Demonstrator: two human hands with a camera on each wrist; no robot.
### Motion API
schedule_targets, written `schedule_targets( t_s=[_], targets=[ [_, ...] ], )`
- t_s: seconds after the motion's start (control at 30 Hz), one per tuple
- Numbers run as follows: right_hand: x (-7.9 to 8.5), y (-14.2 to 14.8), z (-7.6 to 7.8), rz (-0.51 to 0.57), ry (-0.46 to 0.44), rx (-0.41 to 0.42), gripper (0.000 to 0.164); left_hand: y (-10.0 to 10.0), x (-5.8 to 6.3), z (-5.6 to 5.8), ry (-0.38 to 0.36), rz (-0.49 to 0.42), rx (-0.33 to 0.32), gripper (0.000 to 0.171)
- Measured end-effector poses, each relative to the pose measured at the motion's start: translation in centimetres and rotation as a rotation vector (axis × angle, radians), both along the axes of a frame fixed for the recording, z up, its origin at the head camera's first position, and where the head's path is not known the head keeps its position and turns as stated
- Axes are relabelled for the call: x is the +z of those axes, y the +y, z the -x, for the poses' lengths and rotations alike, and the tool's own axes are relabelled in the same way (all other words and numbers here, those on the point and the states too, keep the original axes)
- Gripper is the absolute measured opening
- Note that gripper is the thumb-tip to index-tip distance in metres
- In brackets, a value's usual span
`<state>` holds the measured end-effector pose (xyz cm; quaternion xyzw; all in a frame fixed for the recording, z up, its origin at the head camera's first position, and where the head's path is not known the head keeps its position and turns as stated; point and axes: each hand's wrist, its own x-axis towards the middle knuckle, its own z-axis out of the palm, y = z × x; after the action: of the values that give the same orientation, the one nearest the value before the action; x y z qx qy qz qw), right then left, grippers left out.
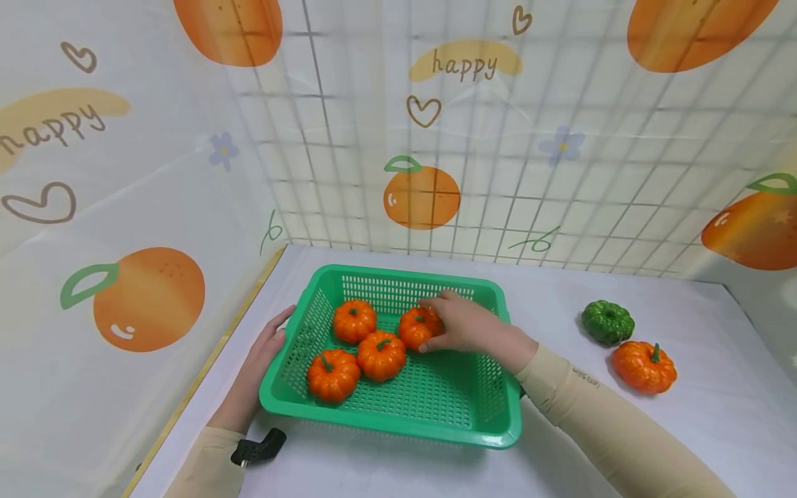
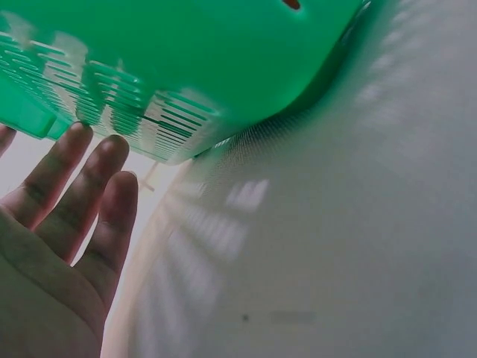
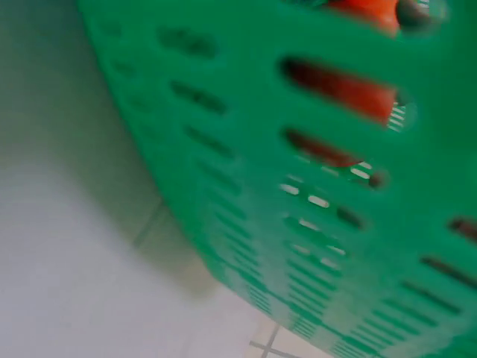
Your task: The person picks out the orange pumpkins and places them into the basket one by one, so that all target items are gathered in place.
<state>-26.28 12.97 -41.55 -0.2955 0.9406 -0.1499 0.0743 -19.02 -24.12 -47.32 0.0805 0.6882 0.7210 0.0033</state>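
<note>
four pumpkins (image 1: pixel 367 346) in basket (image 1: pixel 398 415), two others (image 1: pixel 625 346) right

Head high; wrists close, sharing basket (image 1: pixel 398 413)

A green pumpkin (image 1: pixel 607 321) sits on the white table (image 1: pixel 685 429), well off to the right of the fingers of the right hand (image 1: pixel 463 325). An orange pumpkin (image 1: pixel 644 366) sits just beside it. Far behind the fingers hangs a wall cloth (image 1: pixel 124 207) with big oranges on it.

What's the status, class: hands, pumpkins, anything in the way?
Left hand flat against green basket. Right hand grips an orange pumpkin inside it. Nothing blocking; a green pumpkin lies outside on the table.
</note>
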Motion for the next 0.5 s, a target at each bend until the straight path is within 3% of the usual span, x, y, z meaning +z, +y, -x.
schedule_targets(
  t_s=[0.37, 0.5],
  targets=[
    [1.8, 1.5, -0.7, 0.093, -0.002, 0.027, 0.086, -0.2, -0.2, 0.3, -0.014, -0.034, -0.022, 0.055],
    [2.8, 2.6, -1.3, 0.146, 0.004, 0.021, 0.085, -0.2, -0.3, 0.2, -0.015, 0.014, 0.003, 0.054]
  ],
)
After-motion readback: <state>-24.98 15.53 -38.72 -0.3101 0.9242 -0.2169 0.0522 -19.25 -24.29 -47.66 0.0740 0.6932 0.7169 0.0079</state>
